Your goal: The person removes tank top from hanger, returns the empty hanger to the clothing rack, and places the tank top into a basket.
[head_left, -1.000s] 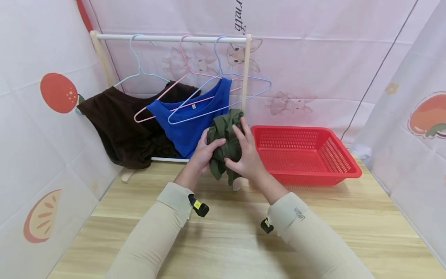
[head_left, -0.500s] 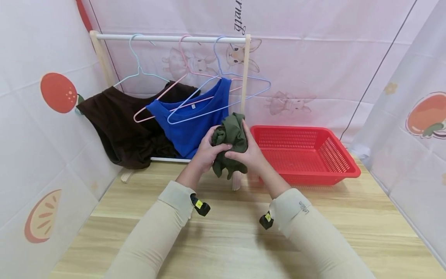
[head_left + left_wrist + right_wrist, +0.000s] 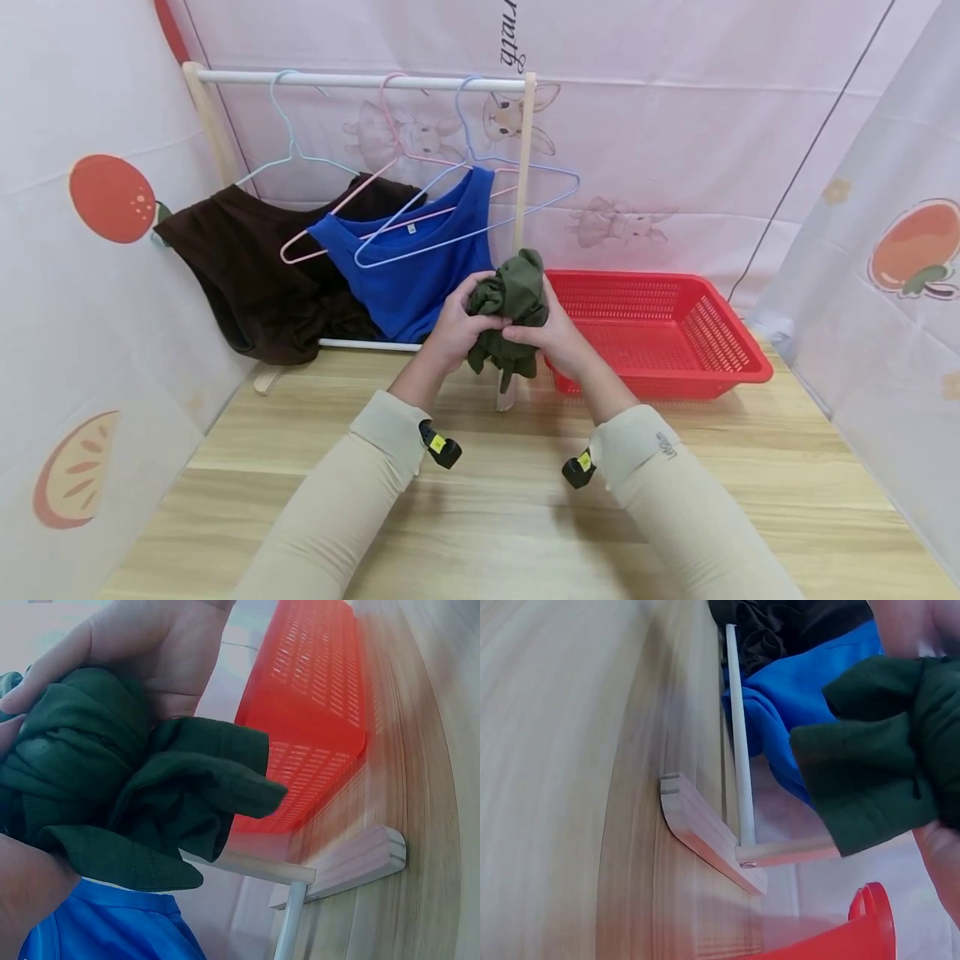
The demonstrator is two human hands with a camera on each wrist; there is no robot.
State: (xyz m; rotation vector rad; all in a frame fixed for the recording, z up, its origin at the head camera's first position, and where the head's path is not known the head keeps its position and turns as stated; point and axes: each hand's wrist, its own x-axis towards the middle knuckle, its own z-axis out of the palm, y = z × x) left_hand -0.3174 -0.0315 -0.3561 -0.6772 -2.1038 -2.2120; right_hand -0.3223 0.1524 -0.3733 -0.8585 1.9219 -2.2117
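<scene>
A dark green garment (image 3: 517, 292), bunched into a crumpled ball, is held up between both hands in front of the rack's right post. My left hand (image 3: 457, 329) grips its left side and my right hand (image 3: 558, 333) its right side, with the thumbs almost meeting on the near face. Loose flaps of the green cloth (image 3: 210, 780) hang below the hands in the left wrist view. The right wrist view shows a flat hem (image 3: 855, 780) sticking out. Most of my fingers are hidden behind the bundle.
A rack (image 3: 360, 81) holds a brown garment (image 3: 255, 267) on a mint hanger, a blue tank top (image 3: 420, 275) on a pink hanger, and a bare blue hanger (image 3: 468, 162). To the right, a red basket (image 3: 675, 387) stands on the wooden table (image 3: 510, 517).
The green garment has been gathered into a tighter bundle and moved slightly right and down. My right hand's fingers have gone from spread over its front to wrapped around its side.
</scene>
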